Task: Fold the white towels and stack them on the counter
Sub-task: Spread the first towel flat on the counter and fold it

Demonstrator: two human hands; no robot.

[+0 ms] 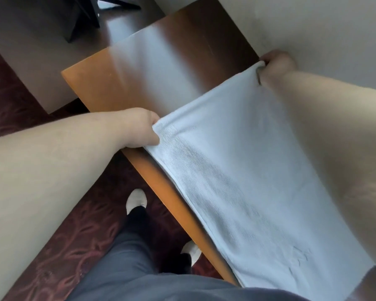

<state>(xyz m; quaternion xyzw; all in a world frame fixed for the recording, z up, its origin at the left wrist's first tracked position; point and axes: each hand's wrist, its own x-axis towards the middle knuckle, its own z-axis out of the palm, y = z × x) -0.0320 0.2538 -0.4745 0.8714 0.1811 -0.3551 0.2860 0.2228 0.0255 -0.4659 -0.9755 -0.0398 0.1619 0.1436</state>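
Left hand [139, 129] pinches near corner of white towel [248, 174] at counter [122, 68] front edge. Towel lies spread flat along wooden counter. Right hand [276, 66] grips far corner, fingers curled round cloth, beside wall [313, 25].

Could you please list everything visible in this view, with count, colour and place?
white towel: one, white, spread along the counter, its far corners held up by both hands
counter: one, orange-brown wood with a glossy top, running from lower right to upper centre, against the wall
wall: one, off-white, upper right
carpet: one, dark red patterned, lower left floor
dark furniture legs: black, top left; count unclear
slippers: two, white, on the carpet beside the counter
trousers: dark grey, bottom centre
left hand: one, its grip pinching the towel's near-left corner
right hand: one, its grip pinching the towel's far corner by the wall
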